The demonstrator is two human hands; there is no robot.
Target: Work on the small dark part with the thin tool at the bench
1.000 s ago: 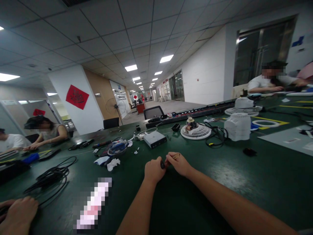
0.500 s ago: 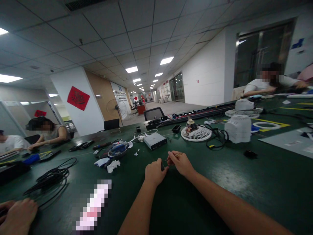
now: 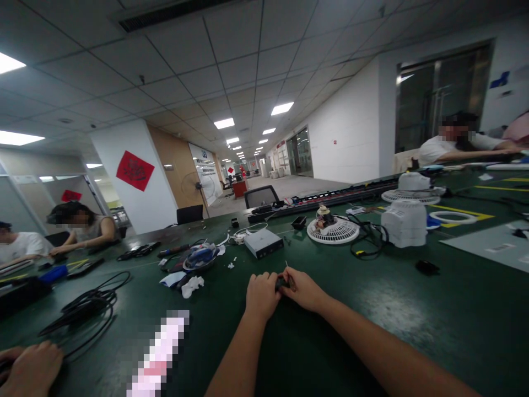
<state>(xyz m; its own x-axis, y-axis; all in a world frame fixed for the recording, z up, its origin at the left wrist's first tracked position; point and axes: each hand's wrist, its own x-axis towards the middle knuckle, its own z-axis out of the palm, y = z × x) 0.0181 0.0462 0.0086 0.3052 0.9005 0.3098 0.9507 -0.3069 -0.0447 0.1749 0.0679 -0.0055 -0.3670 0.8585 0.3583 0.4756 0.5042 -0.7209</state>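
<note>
My left hand point(image 3: 263, 295) is closed around a small dark part point(image 3: 281, 283), mostly hidden by the fingers. My right hand point(image 3: 305, 289) presses in from the other side, its fingers pinched on a thin rod point(image 3: 286, 265) whose pale tip sticks up; its kind is too small to make out. Both hands meet low over the green table point(image 3: 330, 342). Just beyond them lies a grey box-shaped drive point(image 3: 263, 243), and past it to the right a white fan grille point(image 3: 333, 231) carries a motor point(image 3: 324, 217).
To the right stand a white plastic housing point(image 3: 404, 223) and a black piece point(image 3: 427, 268). Left are a blue-and-grey bundle point(image 3: 200, 256), crumpled tissue point(image 3: 192, 286) and a coiled black cable point(image 3: 88, 303). Another person's hand point(image 3: 35, 364) rests at the lower left; other people sit farther off.
My hands have drawn closer together and the right has turned. The dark part now shows between them, and the thin rod points upward. The view has tilted slightly up.
</note>
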